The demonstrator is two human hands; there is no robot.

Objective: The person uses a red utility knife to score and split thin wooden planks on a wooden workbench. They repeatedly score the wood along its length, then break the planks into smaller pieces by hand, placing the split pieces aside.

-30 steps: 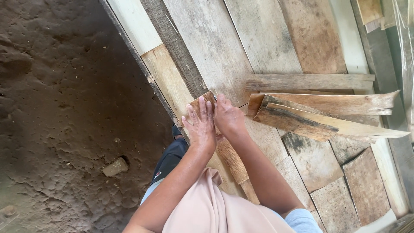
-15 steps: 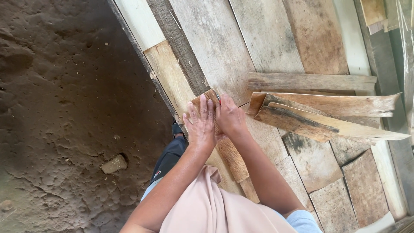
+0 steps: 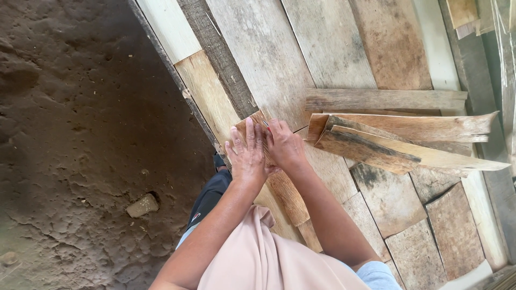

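We press two hands, left hand and right hand, flat and ungripped on one narrow wood strip at frame centre. Three loose planks lie stacked right.

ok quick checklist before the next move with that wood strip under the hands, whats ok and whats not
1. Left hand flat on the narrow wood strip: ok.
2. Right hand beside it on the strip's upper end: ok.
3. Small red-tipped thing at the right fingertips: cannot tell what it is.
4. Strip lying flat along the boards: ok.
5. Loose bark slabs to the right, apart from the hands: ok.
6. Dark shoe at the platform edge by the soil: footing cannot tell.
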